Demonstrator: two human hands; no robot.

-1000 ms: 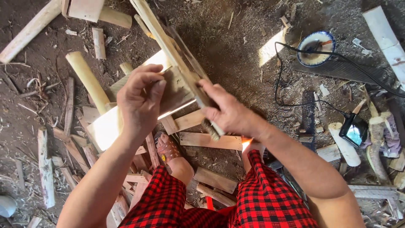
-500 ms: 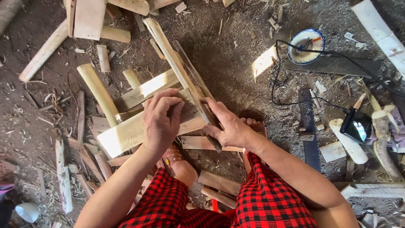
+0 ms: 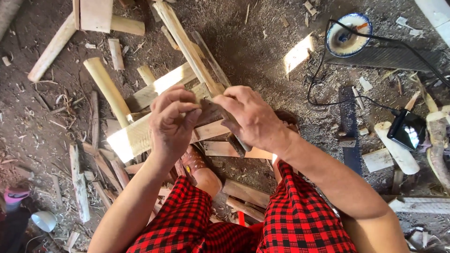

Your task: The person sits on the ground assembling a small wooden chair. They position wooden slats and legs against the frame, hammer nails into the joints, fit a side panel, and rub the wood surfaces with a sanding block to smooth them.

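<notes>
Shifted since half a second ago: left hand (image 3: 172, 122) now curls lower over the near end of the workpiece, thumb and forefinger pinched together; right hand (image 3: 251, 118) stays clamped at the same spot; the camera view sits a little closer, otherwise the ground litter lies as it did.

Item 1, long wooden slat (image 3: 187, 47): pale, narrow, running from the top of the view down and rightward into the right hand, its lower end hidden under the fingers. A thinner grey strip lies along its right side, touching it.

Item 2, flat wooden plank (image 3: 136, 138): pale, lying crosswise beneath both hands, sunlit at its left end. The left hand rests on it, fingers closed; what the pinch holds cannot be told.

Item 3, right hand: closed around the slat where slat and plank cross, knuckles up, a dark piece showing under the palm.

Item 4, round wooden peg (image 3: 107, 89): lying just left of the plank, tilted.

Item 5, blue-and-white bowl (image 3: 349, 35): upper right on the dirt floor, well apart from the hands, with a black cable (image 3: 323, 79) looping beside it.

Item 6, hand saw (image 3: 350, 129): flat on the ground right of the right forearm.

Item 7, red-and-black checked shorts (image 3: 300, 220): at the bottom edge, a sandalled foot (image 3: 193, 161) under the plank.
</notes>
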